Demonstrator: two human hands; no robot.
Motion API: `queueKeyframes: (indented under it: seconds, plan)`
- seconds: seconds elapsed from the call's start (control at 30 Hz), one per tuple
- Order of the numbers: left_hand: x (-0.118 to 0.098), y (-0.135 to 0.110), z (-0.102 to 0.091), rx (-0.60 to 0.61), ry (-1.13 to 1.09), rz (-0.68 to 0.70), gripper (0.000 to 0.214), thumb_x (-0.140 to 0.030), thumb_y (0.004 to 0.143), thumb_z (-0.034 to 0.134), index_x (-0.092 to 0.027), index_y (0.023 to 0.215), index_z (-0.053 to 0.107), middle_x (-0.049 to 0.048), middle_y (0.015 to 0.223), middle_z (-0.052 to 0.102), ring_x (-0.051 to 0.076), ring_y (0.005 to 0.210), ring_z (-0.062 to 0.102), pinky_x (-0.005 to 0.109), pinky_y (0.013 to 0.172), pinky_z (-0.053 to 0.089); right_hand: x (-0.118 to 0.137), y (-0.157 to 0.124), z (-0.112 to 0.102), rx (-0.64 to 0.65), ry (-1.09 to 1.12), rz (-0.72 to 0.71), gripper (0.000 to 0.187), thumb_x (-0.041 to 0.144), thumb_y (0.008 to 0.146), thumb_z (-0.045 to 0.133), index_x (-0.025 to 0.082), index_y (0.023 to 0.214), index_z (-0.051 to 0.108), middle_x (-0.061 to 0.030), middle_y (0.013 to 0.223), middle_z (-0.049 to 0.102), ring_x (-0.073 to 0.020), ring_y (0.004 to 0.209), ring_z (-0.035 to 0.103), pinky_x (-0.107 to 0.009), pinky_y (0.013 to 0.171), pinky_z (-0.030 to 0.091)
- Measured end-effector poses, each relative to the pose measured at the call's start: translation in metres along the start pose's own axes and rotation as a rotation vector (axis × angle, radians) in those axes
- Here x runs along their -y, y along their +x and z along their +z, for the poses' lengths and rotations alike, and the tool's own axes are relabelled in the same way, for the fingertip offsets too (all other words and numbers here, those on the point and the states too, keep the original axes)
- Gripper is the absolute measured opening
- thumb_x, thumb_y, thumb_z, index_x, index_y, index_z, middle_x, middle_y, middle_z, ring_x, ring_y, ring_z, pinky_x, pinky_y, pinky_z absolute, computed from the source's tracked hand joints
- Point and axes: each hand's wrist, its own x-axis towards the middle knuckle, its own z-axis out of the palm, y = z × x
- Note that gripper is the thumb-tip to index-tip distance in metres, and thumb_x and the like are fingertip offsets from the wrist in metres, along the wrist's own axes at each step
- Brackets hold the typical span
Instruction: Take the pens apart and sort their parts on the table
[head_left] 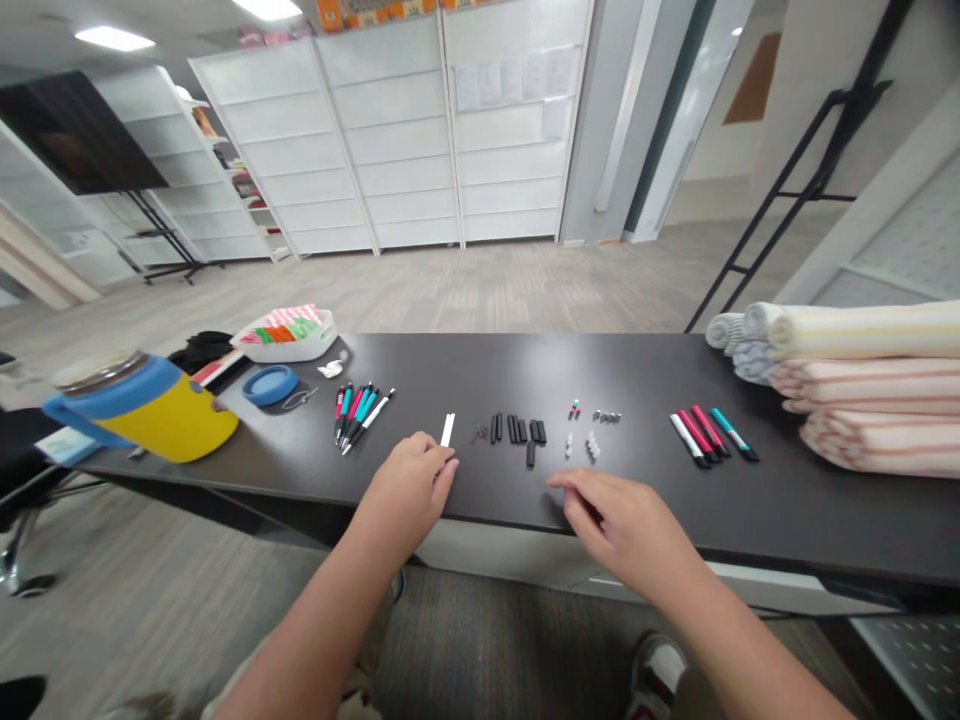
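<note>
My left hand point(414, 480) is closed around a white pen barrel point(448, 430), whose upper end sticks out above the fingers. Over the table's near edge, my right hand point(619, 515) has its index finger stretched leftward and the thumb apart, with nothing visible in it. Beyond the hands lie several black rubber grips point(517, 429), a small heap of springs point(480, 432), white plastic bits point(592, 446), coloured push buttons point(574, 409) and small metallic-looking pieces point(607, 417). White, red and teal pen barrels point(701, 432) lie farther right. A group of whole pens point(360, 415) rests left of my left hand.
On the left of the dark table point(457, 365) stand a yellow and blue jug point(176, 405), a blue ring-shaped lid point(270, 385) and a white tray point(324, 338) of colourful packets. Rolled striped cloths point(877, 380) are stacked at the right end.
</note>
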Motion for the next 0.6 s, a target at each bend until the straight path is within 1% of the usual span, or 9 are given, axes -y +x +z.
queueKeyframes:
  seconds: [0.13,0.2,0.3,0.37,0.43,0.47,0.53,0.6]
  plan:
    - [-0.006,0.000,0.003,0.009,0.053,-0.059,0.026,-0.025,0.103,0.050,-0.016,0.108,0.075,0.0103,0.099,0.065,0.024,0.095,0.065,0.040,0.090,0.054,-0.003,-0.002,0.002,0.004,-0.007,-0.010,0.026,0.021,0.100,0.047,0.023,0.115,0.069,-0.0030,0.109,0.079,-0.0211,0.095,0.077,-0.035,0.084,0.059]
    - [-0.007,0.002,0.003,-0.008,0.066,-0.062,0.025,-0.025,0.104,0.051,-0.016,0.108,0.074,0.0102,0.100,0.065,0.024,0.094,0.065,0.039,0.089,0.054,-0.004,-0.002,0.003,0.007,-0.008,-0.014,0.026,0.021,0.101,0.047,0.023,0.114,0.069,-0.0033,0.109,0.079,-0.0208,0.095,0.077,-0.035,0.085,0.059]
    - [-0.001,0.006,-0.003,-0.058,0.100,-0.043,0.025,-0.027,0.104,0.049,-0.019,0.108,0.073,0.0094,0.100,0.067,0.023,0.094,0.065,0.037,0.088,0.054,-0.004,-0.001,0.002,0.005,-0.007,-0.011,0.026,0.021,0.100,0.047,0.023,0.114,0.069,-0.0034,0.108,0.080,-0.0207,0.094,0.077,-0.035,0.085,0.059]
    - [0.013,0.010,-0.010,-0.099,0.149,-0.052,0.029,-0.028,0.105,0.046,-0.019,0.106,0.073,0.0103,0.100,0.069,0.025,0.097,0.064,0.039,0.091,0.053,-0.003,-0.001,0.001,0.000,-0.003,-0.007,0.027,0.020,0.100,0.047,0.022,0.114,0.069,-0.0033,0.108,0.080,-0.0207,0.094,0.077,-0.035,0.085,0.059]
    - [0.032,0.014,-0.017,-0.140,0.171,-0.083,0.033,-0.027,0.104,0.044,-0.013,0.108,0.073,0.0152,0.104,0.069,0.030,0.103,0.063,0.045,0.097,0.050,-0.001,0.000,0.000,-0.004,0.006,-0.003,0.027,0.018,0.098,0.048,0.022,0.114,0.069,-0.0033,0.109,0.080,-0.0209,0.095,0.077,-0.035,0.086,0.059]
    - [0.044,0.016,-0.020,-0.164,0.255,-0.129,0.035,-0.028,0.104,0.044,-0.011,0.110,0.073,0.0162,0.106,0.069,0.031,0.103,0.063,0.046,0.097,0.050,0.000,0.001,0.000,-0.004,0.013,-0.002,0.027,0.018,0.098,0.049,0.022,0.114,0.070,-0.0033,0.109,0.080,-0.0210,0.096,0.077,-0.035,0.086,0.059]
    - [0.066,0.019,-0.021,-0.143,0.421,-0.235,0.038,-0.032,0.101,0.044,-0.010,0.111,0.073,0.0185,0.107,0.067,0.034,0.101,0.063,0.047,0.094,0.050,0.001,0.002,-0.001,-0.004,0.026,-0.002,0.027,0.016,0.096,0.050,0.022,0.113,0.070,-0.0037,0.110,0.079,-0.0209,0.098,0.076,-0.035,0.089,0.058]
    - [0.084,0.021,-0.019,-0.092,0.522,-0.303,0.043,-0.036,0.101,0.041,-0.010,0.107,0.074,0.0202,0.105,0.066,0.036,0.100,0.062,0.047,0.090,0.051,0.001,0.004,-0.001,-0.002,0.031,0.014,0.027,0.015,0.095,0.051,0.022,0.113,0.070,-0.0039,0.109,0.080,-0.0205,0.097,0.076,-0.033,0.090,0.058]
